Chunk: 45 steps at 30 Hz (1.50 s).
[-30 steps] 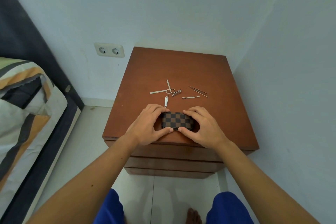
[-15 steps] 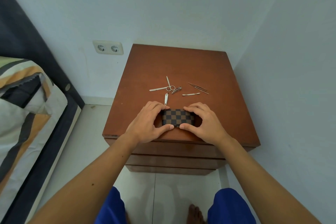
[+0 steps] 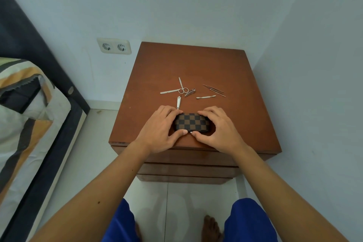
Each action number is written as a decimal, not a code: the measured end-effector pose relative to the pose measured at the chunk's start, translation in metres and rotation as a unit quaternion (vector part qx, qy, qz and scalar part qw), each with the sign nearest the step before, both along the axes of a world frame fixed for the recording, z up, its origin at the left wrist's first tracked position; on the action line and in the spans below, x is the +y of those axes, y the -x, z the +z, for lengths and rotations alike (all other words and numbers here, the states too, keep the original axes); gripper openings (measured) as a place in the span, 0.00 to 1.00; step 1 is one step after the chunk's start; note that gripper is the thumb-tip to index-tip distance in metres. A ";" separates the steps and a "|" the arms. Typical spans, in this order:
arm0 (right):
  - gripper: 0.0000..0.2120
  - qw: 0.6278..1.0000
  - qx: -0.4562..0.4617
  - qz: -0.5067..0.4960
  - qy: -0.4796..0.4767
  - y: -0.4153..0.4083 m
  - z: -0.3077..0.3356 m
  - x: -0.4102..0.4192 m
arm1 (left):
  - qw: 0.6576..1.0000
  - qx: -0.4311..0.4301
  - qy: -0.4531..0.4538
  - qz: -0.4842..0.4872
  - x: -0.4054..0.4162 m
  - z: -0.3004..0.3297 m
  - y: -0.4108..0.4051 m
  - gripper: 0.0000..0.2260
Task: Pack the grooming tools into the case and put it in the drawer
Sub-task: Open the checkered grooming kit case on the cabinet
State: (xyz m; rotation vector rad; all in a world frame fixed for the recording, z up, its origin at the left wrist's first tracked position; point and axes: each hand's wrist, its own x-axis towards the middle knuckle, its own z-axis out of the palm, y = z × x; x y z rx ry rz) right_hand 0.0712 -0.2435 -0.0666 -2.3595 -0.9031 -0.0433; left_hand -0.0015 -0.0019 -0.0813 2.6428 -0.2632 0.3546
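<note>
A small brown checkered case (image 3: 191,122) lies closed near the front edge of a wooden nightstand (image 3: 245,124). My left hand (image 3: 160,130) grips its left end and my right hand (image 3: 218,130) its right end, thumbs meeting at the front seam. Behind the case lie loose metal tools: a small nail clipper (image 3: 178,102), small scissors (image 3: 182,87), a nail file (image 3: 169,91), a larger clipper (image 3: 190,92), a cuticle pusher (image 3: 205,97) and tweezers with a thin pick (image 3: 214,89). The drawer fronts (image 3: 186,171) under the top are shut.
A bed with a striped cover (image 3: 23,116) and dark frame stands to the left. A double wall socket (image 3: 114,46) sits on the wall behind. White walls close in at the back and right. Tiled floor and my feet show below.
My hands stay on the case. The thumbs have shifted slightly along the front seam, and the view has tilted a little.
</note>
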 end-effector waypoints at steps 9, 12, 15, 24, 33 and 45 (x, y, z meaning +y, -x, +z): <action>0.32 0.999 -0.028 0.019 0.032 0.000 -0.002 -0.002 | 0.999 0.031 0.025 -0.003 0.000 0.001 -0.001 0.30; 0.30 0.998 -0.042 0.023 0.032 0.002 -0.002 -0.002 | 0.999 0.033 0.035 -0.005 0.001 0.001 -0.002 0.31; 0.30 0.999 -0.037 0.018 0.034 0.001 -0.002 -0.003 | 0.999 0.032 0.039 -0.005 0.002 0.000 -0.003 0.32; 0.30 0.994 -0.078 0.025 0.071 0.002 -0.003 0.001 | 0.997 0.027 0.062 0.021 -0.001 0.001 -0.006 0.32; 0.30 0.998 -0.042 0.012 0.036 0.001 0.000 0.000 | 0.995 0.042 0.074 0.044 -0.004 0.004 -0.007 0.32; 0.29 0.992 -0.062 0.065 0.089 -0.007 0.003 -0.009 | 0.997 0.032 0.060 0.047 -0.006 0.005 -0.007 0.31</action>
